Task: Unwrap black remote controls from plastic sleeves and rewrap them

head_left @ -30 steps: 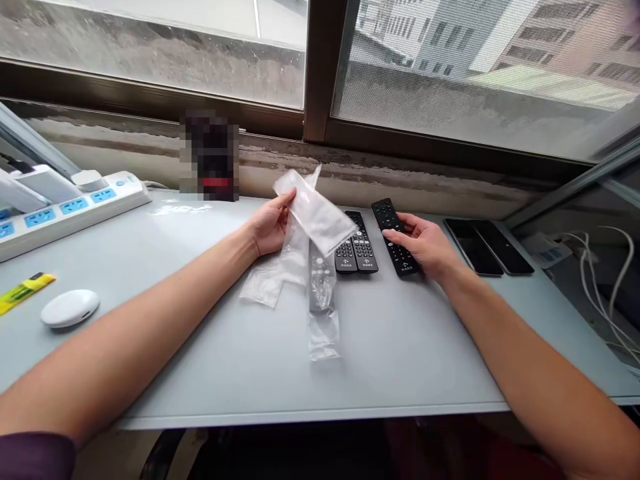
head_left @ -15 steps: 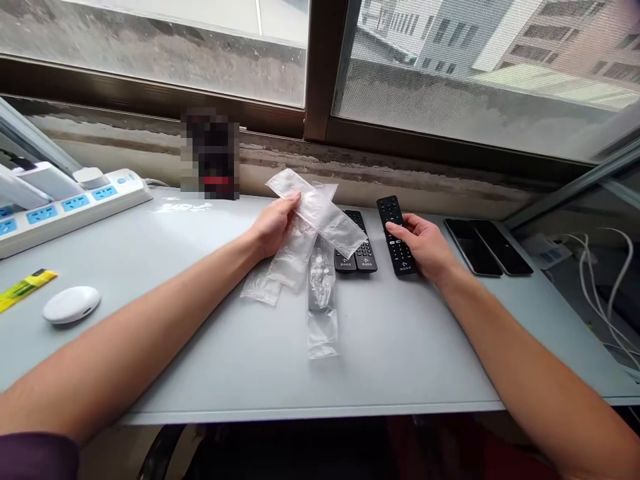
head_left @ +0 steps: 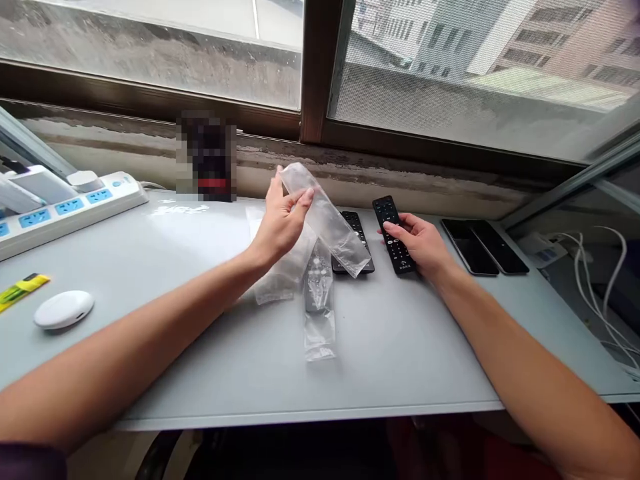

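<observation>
Remotes: four counted; one held remote point(head_left: 401, 258), one bagged remote point(head_left: 319, 268) and a lying pair of remotes point(head_left: 351, 220), side by side and partly hidden behind clear plastic.
Right hand point(head_left: 421, 244): fingers closed around the held remote, thumb across its buttons; the remote tilts slightly, just right of the lying pair.
Left hand point(head_left: 280, 225): thumb and fingers pinch one held bag point(head_left: 330, 219) near its upper end; the bag slants down to the right, its lower end in front of the lying pair.
Bags: the held bag, one around the bagged remote, plus loose bags point(head_left: 274, 288) beneath the left hand, which overlap so that I cannot tell their number.
Table point(head_left: 395, 353): the bagged remote lies near its middle, the lower part of its wrapper reaching toward the front edge.
Phones: two dark slabs, a left phone point(head_left: 467, 245) and a right phone point(head_left: 500, 247), next to each other beyond the right hand.
Left side: one white oval case point(head_left: 64, 309), one yellow packet point(head_left: 23, 291), one power strip point(head_left: 107, 198).
Change since half a second ago: the left hand has turned and spread upward, and the held bag hangs more steeply, covering more of the lying pair; the right hand's grip looks the same.
</observation>
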`<action>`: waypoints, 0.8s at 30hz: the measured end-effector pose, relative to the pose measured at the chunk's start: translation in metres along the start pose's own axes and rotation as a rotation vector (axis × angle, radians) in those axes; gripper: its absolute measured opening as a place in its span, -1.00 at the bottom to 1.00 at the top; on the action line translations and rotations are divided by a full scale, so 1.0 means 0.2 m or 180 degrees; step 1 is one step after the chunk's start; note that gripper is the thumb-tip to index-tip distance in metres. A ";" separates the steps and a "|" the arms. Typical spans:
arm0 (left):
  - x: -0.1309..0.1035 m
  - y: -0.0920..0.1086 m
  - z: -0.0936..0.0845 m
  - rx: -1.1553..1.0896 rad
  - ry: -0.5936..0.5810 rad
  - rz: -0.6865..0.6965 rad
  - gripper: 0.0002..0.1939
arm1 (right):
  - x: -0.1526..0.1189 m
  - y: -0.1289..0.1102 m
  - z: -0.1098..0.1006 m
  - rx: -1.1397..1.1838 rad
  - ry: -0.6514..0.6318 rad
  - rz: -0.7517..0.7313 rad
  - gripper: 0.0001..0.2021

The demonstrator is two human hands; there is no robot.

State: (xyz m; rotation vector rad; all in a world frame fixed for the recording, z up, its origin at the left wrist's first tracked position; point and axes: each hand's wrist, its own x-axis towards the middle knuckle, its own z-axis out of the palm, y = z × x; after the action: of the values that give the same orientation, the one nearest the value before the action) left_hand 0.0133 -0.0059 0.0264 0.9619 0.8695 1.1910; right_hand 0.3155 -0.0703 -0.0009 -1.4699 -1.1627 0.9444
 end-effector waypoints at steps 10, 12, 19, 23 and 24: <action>0.11 0.00 -0.04 -0.0839 0.0185 -0.0549 -0.52 | -0.01 -0.02 0.01 0.0431 -0.0103 0.0215 -0.47; 0.10 -0.02 -0.05 -0.0703 0.0076 -0.0660 -0.55 | -0.01 -0.02 0.01 0.0428 -0.0155 0.0229 -0.47; 0.04 0.00 -0.02 -0.0607 -0.0560 -0.0915 -0.69 | 0.00 -0.03 -0.01 0.0743 -0.0314 0.0397 -0.61; 0.11 -0.01 -0.06 -0.0856 -0.0304 -0.0998 -0.82 | 0.00 -0.05 -0.01 0.0828 -0.0373 0.0296 -0.66; 0.12 -0.01 -0.07 -0.0894 -0.0238 -0.1020 -0.83 | 0.00 -0.06 -0.01 0.0835 -0.0365 0.0249 -0.65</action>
State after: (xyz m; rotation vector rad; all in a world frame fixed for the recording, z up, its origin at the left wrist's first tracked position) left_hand 0.0048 0.0201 0.0179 0.6087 0.7408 0.9635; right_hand 0.3144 -0.0707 0.0108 -1.2702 -1.0241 1.2008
